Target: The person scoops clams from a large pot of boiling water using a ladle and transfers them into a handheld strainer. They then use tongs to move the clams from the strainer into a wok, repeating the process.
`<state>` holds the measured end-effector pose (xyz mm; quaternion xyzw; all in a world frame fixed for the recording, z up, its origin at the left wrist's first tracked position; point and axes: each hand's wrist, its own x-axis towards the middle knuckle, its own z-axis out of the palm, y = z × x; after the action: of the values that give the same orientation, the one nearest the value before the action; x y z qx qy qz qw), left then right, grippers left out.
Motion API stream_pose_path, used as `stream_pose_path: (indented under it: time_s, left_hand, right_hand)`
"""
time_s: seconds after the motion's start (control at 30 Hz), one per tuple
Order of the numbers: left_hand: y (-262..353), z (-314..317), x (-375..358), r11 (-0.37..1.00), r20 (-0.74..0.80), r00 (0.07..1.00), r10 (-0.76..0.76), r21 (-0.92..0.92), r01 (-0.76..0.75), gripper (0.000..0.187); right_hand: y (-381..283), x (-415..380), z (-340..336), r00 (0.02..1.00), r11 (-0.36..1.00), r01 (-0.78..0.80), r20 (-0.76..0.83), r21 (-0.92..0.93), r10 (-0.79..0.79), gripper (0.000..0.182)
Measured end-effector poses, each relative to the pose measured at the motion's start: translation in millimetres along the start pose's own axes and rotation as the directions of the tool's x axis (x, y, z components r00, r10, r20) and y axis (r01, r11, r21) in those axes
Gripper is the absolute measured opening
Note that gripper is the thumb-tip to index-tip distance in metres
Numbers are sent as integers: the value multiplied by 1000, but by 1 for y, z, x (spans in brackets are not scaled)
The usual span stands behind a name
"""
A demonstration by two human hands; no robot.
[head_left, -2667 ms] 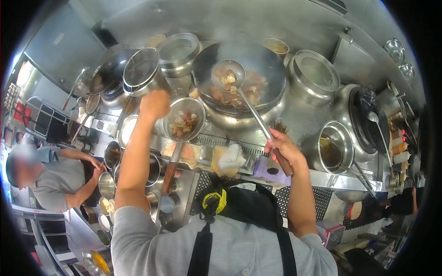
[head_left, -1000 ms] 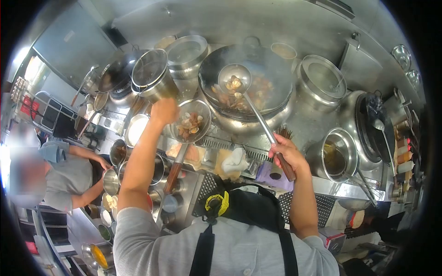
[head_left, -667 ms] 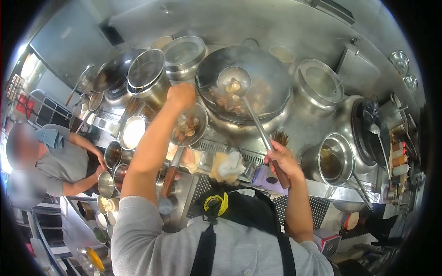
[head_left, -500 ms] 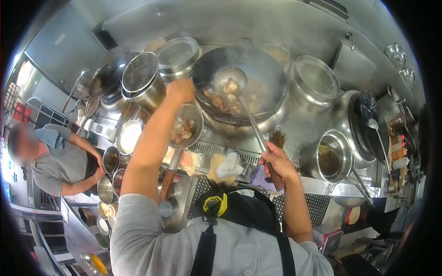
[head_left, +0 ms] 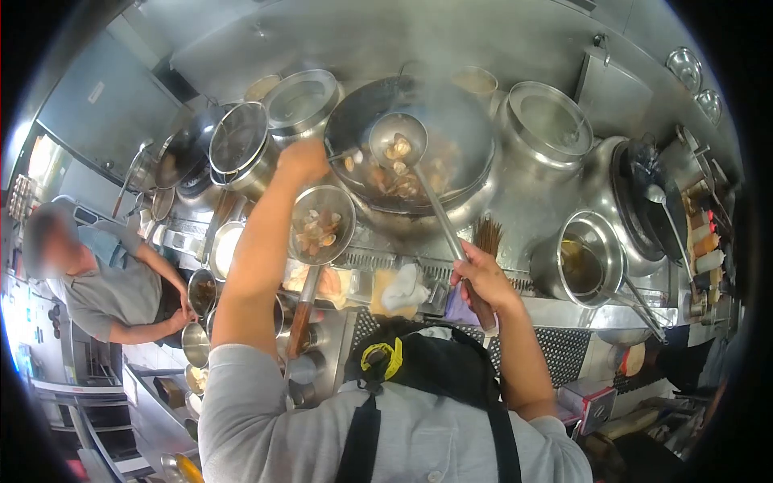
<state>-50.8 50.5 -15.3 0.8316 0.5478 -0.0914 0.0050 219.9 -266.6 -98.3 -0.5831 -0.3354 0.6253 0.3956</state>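
Note:
My right hand is wrapped round the wooden grip of a long metal ladle. Its bowl, with several clams in it, hangs over the large black wok, where more clams and brown pieces lie in steam. At the wok's left rim, my left hand is closed on a thin metal handle that reaches over the rim; my fist hides its other end. Below that hand sits a round strainer with a wooden handle, holding clams and brown pieces.
Lidded steel pots flank the wok. A bamboo brush and a white cloth lie at the front ledge. To the right stands a pot of oil with a ladle in it. A person works among steel bowls at left.
My left hand has drawn slightly left, away from the wok's middle. The ladle stays over the wok with clams in its bowl. The whole view has shifted a little.

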Motion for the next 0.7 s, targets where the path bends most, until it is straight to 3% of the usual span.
stream_pose_path:
  time_s: [0.13, 0.37, 0.47, 0.53, 0.6, 0.7]
  left_hand:
    - [-42, -10, -49, 999, -57, 998, -5, -48, 2, 31]
    - [-98, 58, -74, 962, 68, 986, -152, -220, 163, 37]
    - [-72, 39, -59, 991, -84, 996, 30, -128, -41, 37]
    - [-44, 27, -42, 982, -61, 997, 43, -183, -53, 33]
    - [-10, 4, -29, 965, 162, 986, -24, -254, 65, 27]
    - [19, 11, -9, 975, 213, 975, -68, -192, 110, 32]
  right_hand:
    - [1, 1, -2, 1000, 1000, 4, 14, 7, -4, 67]
    - [-1, -1, -1, 1000, 1000, 21, -5, 4, -21, 61]
    - [-3, -2, 1, 999, 999, 23, -21, -32, -24, 60]
    - [-3, -1, 2, 999, 999, 13, -31, -46, -14, 59]
    - [-2, 2, 3, 999, 999, 16, -33, -43, -17, 59]
    - [5, 3, 2, 999, 999, 24, -39, -27, -25, 58]
